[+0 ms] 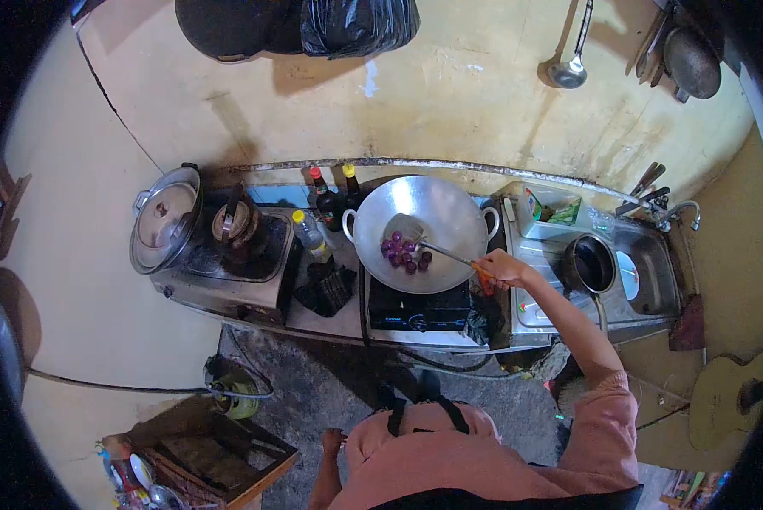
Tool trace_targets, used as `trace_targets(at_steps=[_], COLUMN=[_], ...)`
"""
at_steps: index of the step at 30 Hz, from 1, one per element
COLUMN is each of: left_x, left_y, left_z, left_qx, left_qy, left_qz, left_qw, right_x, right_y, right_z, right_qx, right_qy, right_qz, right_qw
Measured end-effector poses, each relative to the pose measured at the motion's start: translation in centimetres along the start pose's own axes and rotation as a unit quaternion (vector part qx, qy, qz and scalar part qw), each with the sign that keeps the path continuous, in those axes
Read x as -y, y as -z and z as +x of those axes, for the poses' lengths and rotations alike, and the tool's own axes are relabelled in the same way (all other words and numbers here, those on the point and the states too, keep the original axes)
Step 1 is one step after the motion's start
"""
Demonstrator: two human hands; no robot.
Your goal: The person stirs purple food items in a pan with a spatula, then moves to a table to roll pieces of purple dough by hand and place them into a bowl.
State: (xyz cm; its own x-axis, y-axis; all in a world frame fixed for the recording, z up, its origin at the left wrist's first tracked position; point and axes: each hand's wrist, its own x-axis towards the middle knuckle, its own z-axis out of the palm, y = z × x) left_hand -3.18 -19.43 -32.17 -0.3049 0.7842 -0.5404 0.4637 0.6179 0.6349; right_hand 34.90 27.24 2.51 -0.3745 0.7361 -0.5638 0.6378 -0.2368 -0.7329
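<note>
Right hand grips spatula; left hand, finger state indeterminate; sweep beneath purple pieces, keeping low against wok.

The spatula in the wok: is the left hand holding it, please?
No, the right hand grips the spatula, while the left hand is well away from it.

Kitchen, wok, sink, seemingly a gas stove

Hanging on the wall before me: steel ladle. Counter, far left: lidded pot; right: dark saucepan beside the sink.
</note>
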Motion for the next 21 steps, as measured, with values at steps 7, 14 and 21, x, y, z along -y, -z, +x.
trace_targets(at_steps=[7, 14, 21], left_x=[-0.5, 2.8, -4.1], left_y=[-0.2, -1.0, 0.1], left_z=[-0.7, 1.4, 0.1], left_qx=[-0.001, 0.013, -0.028], left_qy=[-0.038, -0.168, 0.102], left_qz=[0.160, 0.199, -0.064], left_qw=[0.986, 0.966, 0.992], right_x=[1.0, -1.8, -1.1], right_y=[-0.1, -1.3, -1.1], right_z=[-1.5, -0.9, -4.5], right_qx=[-0.008, -0.082, -0.143], right_qy=[0.033, 0.190, 0.160], right_qz=[-0.085, -0.286, -0.367], right_qw=[0.996, 0.936, 0.905])
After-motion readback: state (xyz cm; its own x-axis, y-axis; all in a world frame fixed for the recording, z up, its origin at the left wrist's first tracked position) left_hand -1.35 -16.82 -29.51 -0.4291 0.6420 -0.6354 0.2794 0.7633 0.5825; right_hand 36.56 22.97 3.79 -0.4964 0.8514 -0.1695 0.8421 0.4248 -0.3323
